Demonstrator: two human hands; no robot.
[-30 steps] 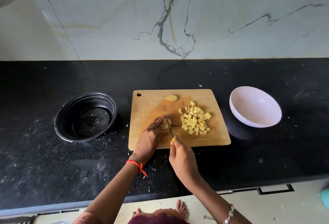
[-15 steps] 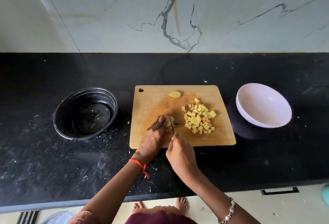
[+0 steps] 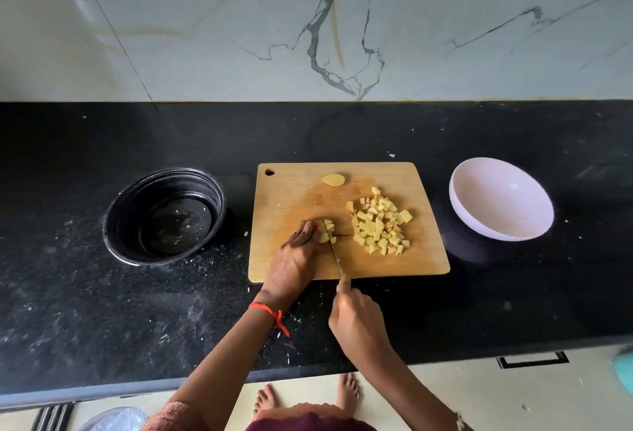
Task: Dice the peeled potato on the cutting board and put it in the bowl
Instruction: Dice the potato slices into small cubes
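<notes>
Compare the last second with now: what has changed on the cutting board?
Little: the right hand keeps slicing with the knife, and the potato piece under the left hand shows more cuts. The diced pile, potato end and both bowls stayed put.

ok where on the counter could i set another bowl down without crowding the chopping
Bare counter runs behind the cutting board, and left of the black bowl. Crowded: the board's front, with both hands, knife and diced potato; the pink bowl sits close on its right.
</notes>
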